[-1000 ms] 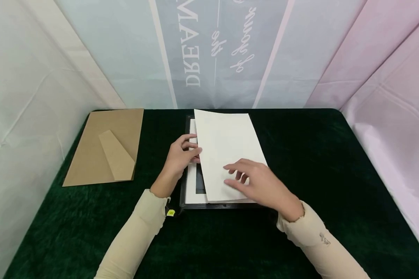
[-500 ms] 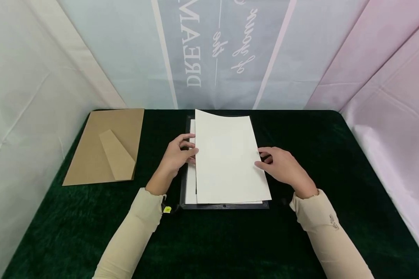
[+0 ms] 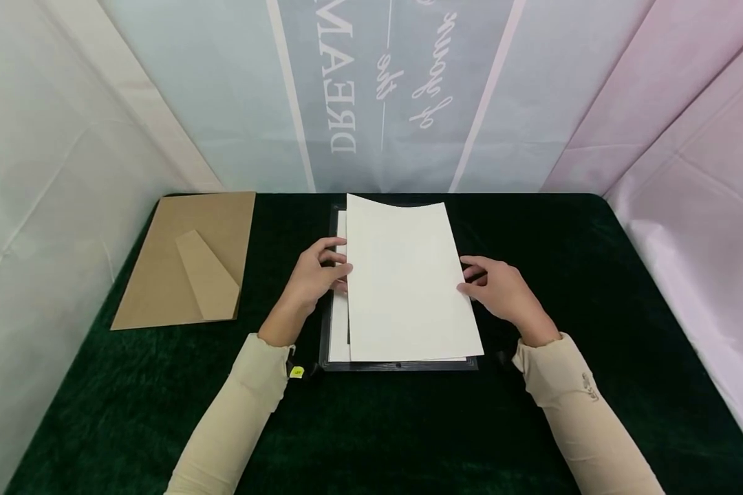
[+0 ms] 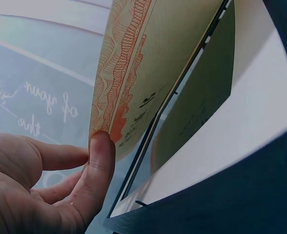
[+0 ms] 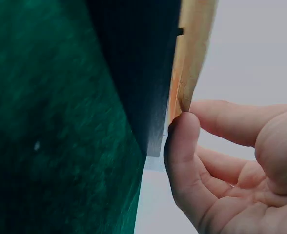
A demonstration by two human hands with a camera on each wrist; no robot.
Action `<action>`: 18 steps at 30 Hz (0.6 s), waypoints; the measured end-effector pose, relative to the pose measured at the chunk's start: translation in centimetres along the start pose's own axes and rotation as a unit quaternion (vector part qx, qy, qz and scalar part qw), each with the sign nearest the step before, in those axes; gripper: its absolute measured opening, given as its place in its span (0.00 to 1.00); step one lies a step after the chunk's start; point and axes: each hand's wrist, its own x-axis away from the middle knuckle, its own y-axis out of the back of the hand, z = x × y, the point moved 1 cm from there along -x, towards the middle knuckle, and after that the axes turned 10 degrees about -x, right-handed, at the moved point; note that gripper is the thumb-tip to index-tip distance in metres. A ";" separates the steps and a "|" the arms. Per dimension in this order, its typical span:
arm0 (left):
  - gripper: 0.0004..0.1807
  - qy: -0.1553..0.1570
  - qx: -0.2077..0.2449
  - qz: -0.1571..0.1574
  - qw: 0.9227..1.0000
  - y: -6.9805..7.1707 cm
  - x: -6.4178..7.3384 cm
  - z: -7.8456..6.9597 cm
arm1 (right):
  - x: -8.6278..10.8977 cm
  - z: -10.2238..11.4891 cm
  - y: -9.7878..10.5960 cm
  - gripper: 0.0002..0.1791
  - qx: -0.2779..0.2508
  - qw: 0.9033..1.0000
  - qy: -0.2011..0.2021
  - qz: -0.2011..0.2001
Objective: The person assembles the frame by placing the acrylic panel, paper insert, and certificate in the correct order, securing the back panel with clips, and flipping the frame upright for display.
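A paper certificate [image 3: 408,282] is held blank side up over a dark picture frame [image 3: 399,366], close above it. Its underside, in the left wrist view, carries an orange patterned border [image 4: 129,53] and dark lettering. My left hand [image 3: 312,278] pinches the left edge between thumb and fingers. On the opposite edge, my right hand [image 3: 498,289] pinches the paper, with thumb and fingertip meeting on it in the right wrist view. A white mat [image 3: 340,323] shows inside the frame along the left. The sheet hides most of the frame and overhangs its lower right corner.
A brown backing board [image 3: 142,275] with a fold-out easel leg [image 3: 207,278] lies at the left of the table. Dark green velvet [image 3: 396,433] covers the table. A printed curtain [image 3: 223,89] hangs behind, with pale cloth at both sides.
My right hand has moved from over the sheet to its right edge and now pinches it. The sheet's lower end has shifted left and its right side has swung outward; my left hand keeps its grip.
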 end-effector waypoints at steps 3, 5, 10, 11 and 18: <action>0.27 0.001 -0.003 0.001 1.000 0.0 -0.1 0.0 | 0.1 -0.1 0.2 0.31 -0.017 1.000 0.007 -0.006; 0.27 0.002 -0.007 0.002 1.000 0.1 -0.2 0.0 | 0.1 0.0 0.2 0.30 -0.026 1.000 0.011 -0.008; 0.27 0.009 -0.029 0.009 0.999 0.5 -0.2 0.1 | 0.1 0.2 0.0 0.27 -0.053 0.998 0.018 -0.019; 0.27 0.010 -0.033 0.010 0.999 0.6 -0.2 0.2 | 0.1 0.3 -0.2 0.27 -0.062 0.998 0.018 -0.021; 0.27 0.012 -0.037 0.011 0.999 1.2 -0.3 0.5 | -0.2 0.1 -0.6 0.25 -0.150 0.988 0.020 -0.027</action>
